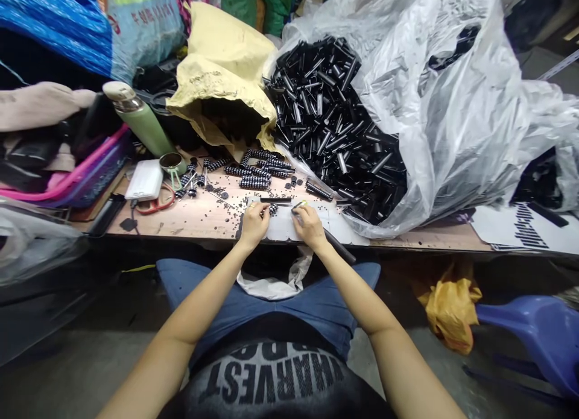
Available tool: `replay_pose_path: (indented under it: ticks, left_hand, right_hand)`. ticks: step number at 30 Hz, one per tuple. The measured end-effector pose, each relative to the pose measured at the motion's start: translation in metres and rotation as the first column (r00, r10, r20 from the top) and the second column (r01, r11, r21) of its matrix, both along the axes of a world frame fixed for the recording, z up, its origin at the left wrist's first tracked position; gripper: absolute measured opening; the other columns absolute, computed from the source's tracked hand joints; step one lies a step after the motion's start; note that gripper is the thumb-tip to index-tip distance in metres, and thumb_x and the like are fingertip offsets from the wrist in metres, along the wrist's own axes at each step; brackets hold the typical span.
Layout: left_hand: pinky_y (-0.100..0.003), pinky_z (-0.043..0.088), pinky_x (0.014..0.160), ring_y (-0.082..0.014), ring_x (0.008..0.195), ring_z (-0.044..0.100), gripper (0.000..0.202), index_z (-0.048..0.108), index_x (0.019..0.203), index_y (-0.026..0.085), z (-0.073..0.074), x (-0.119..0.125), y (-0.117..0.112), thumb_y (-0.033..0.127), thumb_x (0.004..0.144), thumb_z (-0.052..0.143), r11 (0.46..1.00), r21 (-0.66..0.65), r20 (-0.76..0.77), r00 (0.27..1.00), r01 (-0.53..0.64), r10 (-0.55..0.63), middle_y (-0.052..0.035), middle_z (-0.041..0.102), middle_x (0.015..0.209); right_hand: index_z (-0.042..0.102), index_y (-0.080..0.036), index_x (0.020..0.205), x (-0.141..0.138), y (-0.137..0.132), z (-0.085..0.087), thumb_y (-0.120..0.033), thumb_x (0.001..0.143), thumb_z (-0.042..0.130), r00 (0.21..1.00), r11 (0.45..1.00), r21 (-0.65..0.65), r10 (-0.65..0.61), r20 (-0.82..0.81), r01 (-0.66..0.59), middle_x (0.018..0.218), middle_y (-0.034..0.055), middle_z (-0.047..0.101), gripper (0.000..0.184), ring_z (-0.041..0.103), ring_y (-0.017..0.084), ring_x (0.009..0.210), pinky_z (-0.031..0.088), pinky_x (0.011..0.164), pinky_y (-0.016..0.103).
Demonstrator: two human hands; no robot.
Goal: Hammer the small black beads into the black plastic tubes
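My left hand is closed at the table's front edge, its fingertips pinched on a white-dotted black piece. Beside it, my right hand is also closed, with a small dark bit at its fingertips too small to name. Just beyond both hands lies a black tube. Under them is a pale sheet. Farther back, several dotted black cylinders sit in a pile. A big clear plastic bag spills a heap of black tubes to the right.
Tiny black bits are scattered over the wooden table. A yellow paper sack gapes behind the pile. To the left are a green flask, a white box, red-handled scissors and a pink-rimmed basket. A blue chair stands right.
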State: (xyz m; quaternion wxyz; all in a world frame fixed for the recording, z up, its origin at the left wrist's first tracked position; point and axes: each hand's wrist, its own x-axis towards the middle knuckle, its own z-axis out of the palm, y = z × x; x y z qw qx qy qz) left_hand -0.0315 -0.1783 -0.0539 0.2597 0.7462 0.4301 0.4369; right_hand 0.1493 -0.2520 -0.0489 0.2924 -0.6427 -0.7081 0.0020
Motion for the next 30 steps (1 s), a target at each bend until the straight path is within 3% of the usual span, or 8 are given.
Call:
replay_pose_path:
  ticks: [3,8,11,14,17,23,27,30]
  left_hand:
    - [-0.037,0.048,0.085,-0.0223,0.090,0.061,0.019,0.068,0.092,0.017,-0.006,-0.003,0.000,0.018,0.087,0.049,0.998,0.062,-0.058,0.998,-0.004,0.007,-0.0095,0.067,0.089]
    - [-0.039,0.047,0.086,-0.0233,0.090,0.061,0.018,0.068,0.091,0.017,-0.005,-0.015,-0.002,0.022,0.087,0.051,0.997,0.069,-0.066,0.997,-0.030,0.035,-0.0102,0.067,0.088]
    - [-0.036,0.048,0.083,-0.0226,0.091,0.061,0.020,0.069,0.090,0.017,0.007,-0.019,-0.004,0.029,0.088,0.053,0.999,-0.001,0.027,0.998,-0.049,0.049,-0.0097,0.067,0.090]
    - [-0.028,0.049,0.067,-0.0189,0.078,0.063,0.025,0.070,0.091,0.016,0.023,-0.015,-0.006,0.038,0.086,0.058,0.971,-0.233,0.236,0.972,0.041,0.015,-0.0075,0.068,0.086]
    - [-0.026,0.046,0.056,-0.0145,0.058,0.058,0.027,0.067,0.079,0.015,0.034,-0.009,-0.011,0.041,0.084,0.061,0.927,-0.354,0.345,0.939,0.123,0.007,-0.0031,0.064,0.067]
    - [-0.033,0.046,0.075,-0.0194,0.079,0.058,0.015,0.066,0.077,0.018,0.033,-0.007,-0.056,0.028,0.086,0.058,0.978,0.161,-0.014,0.991,0.134,-0.134,-0.0074,0.066,0.080]
    - [-0.037,0.045,0.080,-0.0226,0.085,0.058,0.018,0.067,0.086,0.020,0.022,-0.008,-0.078,0.030,0.089,0.052,0.958,0.173,-0.167,0.965,0.231,-0.202,-0.0101,0.065,0.086]
    - [-0.043,0.042,0.089,-0.0290,0.102,0.055,0.033,0.064,0.111,0.019,0.014,-0.017,-0.069,0.039,0.086,0.057,0.985,0.137,-0.256,0.964,0.104,-0.067,-0.0151,0.063,0.108]
  right_hand:
    - [0.057,-0.017,0.122,-0.014,0.028,0.018,-0.016,0.089,0.045,0.996,0.994,-0.108,0.005,0.093,0.006,0.130,0.0131,0.056,0.036,0.045,0.025,0.122,0.038,0.101,0.041]
    - [0.068,-0.012,0.093,-0.026,0.068,0.032,-0.011,0.087,0.046,0.997,0.953,-0.303,-0.010,0.081,0.034,0.100,0.0167,0.068,0.023,0.055,0.027,0.105,0.038,0.094,0.042]
    - [0.068,-0.014,0.096,-0.030,0.066,0.034,-0.025,0.091,0.047,0.985,0.953,-0.303,-0.030,-0.170,-0.023,0.099,0.0119,0.069,0.024,0.060,0.022,0.094,0.043,0.085,0.035]
    - [0.068,-0.016,0.091,-0.037,0.049,0.037,-0.044,0.083,0.059,0.663,0.880,-0.344,-0.047,-0.748,-0.326,0.087,0.0055,0.070,0.031,0.061,0.017,0.080,0.046,0.072,0.028]
    - [0.068,-0.016,0.082,-0.045,0.026,0.043,-0.049,0.067,0.074,0.334,0.822,-0.340,-0.196,-0.922,-0.456,0.082,0.0023,0.067,0.036,0.060,0.014,0.076,0.046,0.068,0.024]
    - [0.062,-0.022,0.106,-0.047,-0.026,0.047,-0.067,0.072,0.061,0.056,0.730,-0.388,-0.435,-0.899,-0.562,0.098,0.0064,0.068,0.056,0.065,0.019,0.088,0.054,0.077,0.035]
    - [0.055,-0.021,0.119,-0.041,-0.049,0.034,-0.061,0.073,0.062,0.173,0.821,-0.405,-0.367,-0.914,-0.402,0.109,0.0101,0.066,0.061,0.065,0.022,0.097,0.054,0.083,0.038]
    - [0.051,-0.020,0.125,-0.026,-0.051,0.027,-0.057,0.065,0.072,0.526,0.886,-0.428,-0.281,-0.803,-0.180,0.117,0.0119,0.061,0.073,0.062,0.025,0.103,0.052,0.088,0.042]
